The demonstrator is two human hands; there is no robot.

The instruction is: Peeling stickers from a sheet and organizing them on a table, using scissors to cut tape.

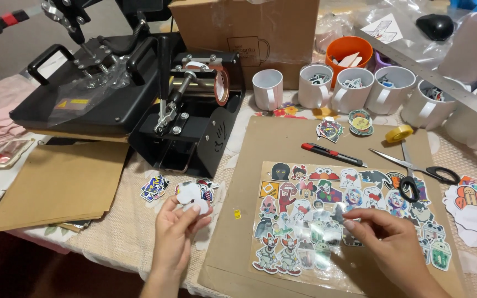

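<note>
Head camera, looking down at your two hands over a crowded craft table. Your left hand (175, 223) is raised just off the table's near edge, fingers pinched around a white cut-out sticker (192, 197), its blank backing turned toward you. Your right hand (385, 240) hovers low over a sticker sheet (327, 212), thumb and forefinger closed on a small grey sticker (339, 212) at the sheet's middle; whether that piece is lifted free or only pressed down cannot be told.

The sticker sheet is a clear-covered page of colourful cartoon figures. It lies on a brown cardboard mat (282, 143), directly under your right hand and just to the right of your left hand. The white sticker sits to the left of the sheet, beyond the mat's left edge, well apart from your right hand.

Behind your left hand, a small pile of loose stickers (155, 187) rests on the tablecloth, with a black heat press (139, 94) beyond it. Past the sheet lie a red-and-black utility knife (332, 154) and black-handled scissors (415, 171), whose handle overlaps the sheet's upper right corner. A row of white mugs (354, 88) stands along the far side of the mat.
</note>
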